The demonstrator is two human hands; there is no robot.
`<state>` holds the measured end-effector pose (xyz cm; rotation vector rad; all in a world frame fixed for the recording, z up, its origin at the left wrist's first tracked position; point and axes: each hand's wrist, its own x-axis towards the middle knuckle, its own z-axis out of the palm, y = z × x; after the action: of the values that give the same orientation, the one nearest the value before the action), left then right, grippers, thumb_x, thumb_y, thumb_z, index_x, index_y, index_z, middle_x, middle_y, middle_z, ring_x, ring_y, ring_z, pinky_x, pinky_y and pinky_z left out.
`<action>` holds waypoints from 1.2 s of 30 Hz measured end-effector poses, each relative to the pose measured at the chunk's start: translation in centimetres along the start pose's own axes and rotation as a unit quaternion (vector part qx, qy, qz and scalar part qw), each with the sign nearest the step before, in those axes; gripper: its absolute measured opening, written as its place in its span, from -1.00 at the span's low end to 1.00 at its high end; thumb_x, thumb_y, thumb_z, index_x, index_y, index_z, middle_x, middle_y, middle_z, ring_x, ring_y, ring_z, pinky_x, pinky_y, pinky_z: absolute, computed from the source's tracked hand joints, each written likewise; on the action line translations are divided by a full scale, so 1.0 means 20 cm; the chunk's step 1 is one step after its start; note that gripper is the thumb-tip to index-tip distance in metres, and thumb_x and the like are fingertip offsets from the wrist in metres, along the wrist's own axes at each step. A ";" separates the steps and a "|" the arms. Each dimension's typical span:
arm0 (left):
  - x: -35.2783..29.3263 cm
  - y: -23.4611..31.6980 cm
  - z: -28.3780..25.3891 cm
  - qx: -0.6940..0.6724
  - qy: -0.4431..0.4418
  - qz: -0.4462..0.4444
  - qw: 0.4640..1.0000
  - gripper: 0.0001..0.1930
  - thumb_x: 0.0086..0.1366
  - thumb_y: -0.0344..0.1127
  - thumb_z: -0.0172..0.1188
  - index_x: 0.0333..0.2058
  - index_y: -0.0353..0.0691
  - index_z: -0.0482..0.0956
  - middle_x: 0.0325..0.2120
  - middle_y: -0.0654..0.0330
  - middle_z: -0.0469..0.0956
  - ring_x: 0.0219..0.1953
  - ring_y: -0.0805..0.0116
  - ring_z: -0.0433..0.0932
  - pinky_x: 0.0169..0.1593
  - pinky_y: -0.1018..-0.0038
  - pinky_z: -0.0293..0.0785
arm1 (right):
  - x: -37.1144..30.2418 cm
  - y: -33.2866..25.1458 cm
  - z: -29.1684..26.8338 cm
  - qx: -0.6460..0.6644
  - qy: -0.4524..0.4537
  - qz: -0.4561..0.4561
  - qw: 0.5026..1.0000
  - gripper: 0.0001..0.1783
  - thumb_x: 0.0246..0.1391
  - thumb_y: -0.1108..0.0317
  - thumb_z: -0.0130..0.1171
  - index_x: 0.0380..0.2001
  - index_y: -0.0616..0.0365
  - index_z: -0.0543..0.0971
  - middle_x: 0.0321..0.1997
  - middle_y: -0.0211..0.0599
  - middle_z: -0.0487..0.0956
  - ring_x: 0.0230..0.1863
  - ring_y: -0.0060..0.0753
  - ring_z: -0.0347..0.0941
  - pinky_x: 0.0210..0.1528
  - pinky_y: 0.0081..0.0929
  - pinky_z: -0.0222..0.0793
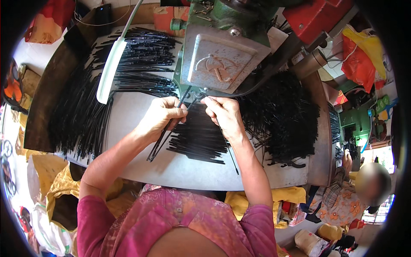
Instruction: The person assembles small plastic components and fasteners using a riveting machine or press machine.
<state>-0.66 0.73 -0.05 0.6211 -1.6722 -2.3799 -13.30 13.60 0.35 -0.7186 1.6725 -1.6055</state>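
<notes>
My left hand (165, 115) is closed round a few thin black umbrella ribs (156, 145), which slant from the machine down toward my body. Close beside it, my right hand (226, 115) pinches at the small metal tip (198, 96) under the machine head (227, 60). A thin black rib (231, 156) hangs below the right palm, its upper end hidden by the hand. Between my forearms a fanned stack of black ribs (199, 139) lies on the pale tabletop (141, 167). What exactly the right fingertips grip is too small to make out.
Dense heaps of black ribs lie at the left (77, 115) and right (282, 115), with more bundles (145, 60) behind. A curved brown rim (40, 107) borders the table. A pale green-white lever (112, 70) hangs at the left. Another person (346, 192) sits at the far right.
</notes>
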 end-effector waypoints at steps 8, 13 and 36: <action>0.01 0.00 0.00 0.002 0.003 0.004 1.000 -0.95 -0.02 -0.48 0.08 -0.60 -0.29 0.42 -0.71 0.20 0.41 -0.81 0.64 0.20 -0.75 0.73 0.06 | 0.01 0.00 0.01 -0.024 -0.005 -0.022 0.999 -0.80 -0.04 0.36 0.00 -0.48 0.30 0.49 -0.77 -0.61 0.23 -0.77 -0.84 0.00 -0.76 -0.83 -0.14; 0.01 -0.01 -0.01 0.001 0.010 -0.002 1.000 -0.95 -0.02 -0.49 0.08 -0.60 -0.30 0.42 -0.72 0.20 0.41 -0.81 0.64 0.21 -0.75 0.73 0.06 | 0.02 0.00 0.02 -0.040 -0.010 -0.015 0.999 -0.81 -0.04 0.36 0.01 -0.49 0.29 0.48 -0.77 -0.62 0.23 -0.78 -0.85 -0.01 -0.76 -0.83 -0.15; 0.02 -0.04 0.02 -0.028 -0.015 -0.017 0.999 -0.87 0.06 -0.38 0.09 -0.59 -0.25 0.38 -0.72 0.26 0.40 -0.80 0.64 0.22 -0.76 0.72 0.09 | -0.03 0.02 0.06 0.132 -0.006 0.042 0.990 -0.87 -0.05 0.40 0.01 -0.52 0.26 0.42 -0.67 -0.45 0.33 -0.78 -0.77 0.11 -0.75 -0.80 0.00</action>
<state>-1.12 1.24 -0.81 0.6131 -1.6127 -2.4622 -11.89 13.44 0.06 -0.5160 1.4276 -1.7168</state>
